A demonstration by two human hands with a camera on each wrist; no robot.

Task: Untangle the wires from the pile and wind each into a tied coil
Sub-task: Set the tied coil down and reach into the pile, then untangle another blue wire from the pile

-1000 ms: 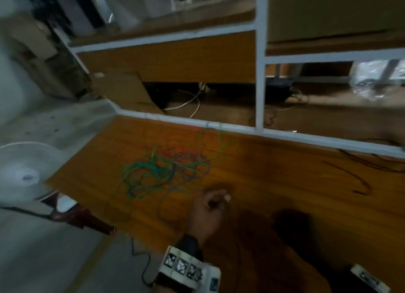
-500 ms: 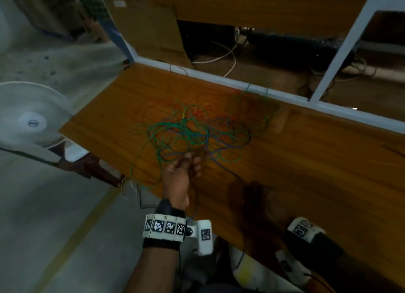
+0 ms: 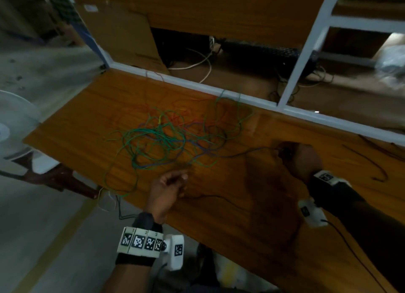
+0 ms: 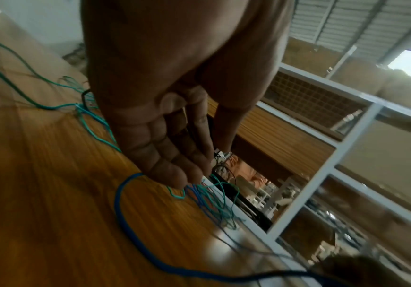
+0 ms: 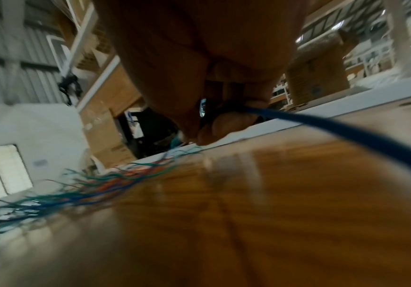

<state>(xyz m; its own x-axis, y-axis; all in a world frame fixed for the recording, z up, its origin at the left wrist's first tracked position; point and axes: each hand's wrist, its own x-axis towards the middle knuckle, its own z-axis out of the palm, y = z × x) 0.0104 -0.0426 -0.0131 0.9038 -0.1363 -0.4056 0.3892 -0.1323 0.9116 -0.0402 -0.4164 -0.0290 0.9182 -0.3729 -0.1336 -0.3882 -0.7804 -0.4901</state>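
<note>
wire pile [image 3: 173,139]: mostly green, with blue, purple, red and a touch of yellow | blue wire [image 5: 347,132]: solid dark blue | table [image 3: 252,183]: orange-brown wood grain | frame [image 3: 302,58]: white | wristbands [image 3: 140,241]: white with black square markers | fan [image 3: 13,126]: white | loose cable [image 3: 197,65]: white

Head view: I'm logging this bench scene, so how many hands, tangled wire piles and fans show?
Hands: 2, the left hand and the right hand, which grips the blue wire
Wire pile: 1
Fan: 1
Total: 4
</note>
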